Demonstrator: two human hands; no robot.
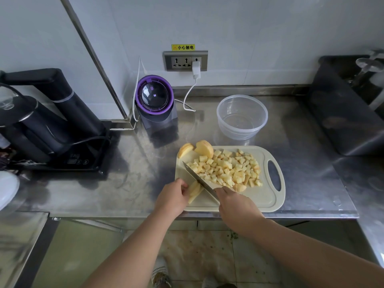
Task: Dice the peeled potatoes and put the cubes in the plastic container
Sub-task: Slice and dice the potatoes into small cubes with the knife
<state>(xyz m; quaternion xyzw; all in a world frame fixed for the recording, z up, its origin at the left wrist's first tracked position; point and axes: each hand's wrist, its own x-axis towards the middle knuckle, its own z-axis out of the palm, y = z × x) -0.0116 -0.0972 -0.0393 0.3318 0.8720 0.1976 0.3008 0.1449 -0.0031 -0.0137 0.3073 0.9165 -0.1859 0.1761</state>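
Observation:
A beige cutting board (266, 196) lies on the steel counter. A heap of pale yellow potato cubes (230, 169) covers its middle. Two larger uncut potato pieces (204, 148) sit at its far left corner. My left hand (173, 197) holds a stack of potato slices (195, 191) at the board's near left. My right hand (234, 204) grips a knife (199, 179) whose blade slants across the board beside those slices, tip pointing far left. A clear round plastic container (242, 117) stands behind the board with nothing visible inside.
A purple-rimmed appliance (154, 100) stands behind the board to the left, with a white cable to the wall socket (186, 60). A black kettle set (47, 121) fills the left counter. A dark steel sink (349, 109) is at the right. The counter edge runs just under my wrists.

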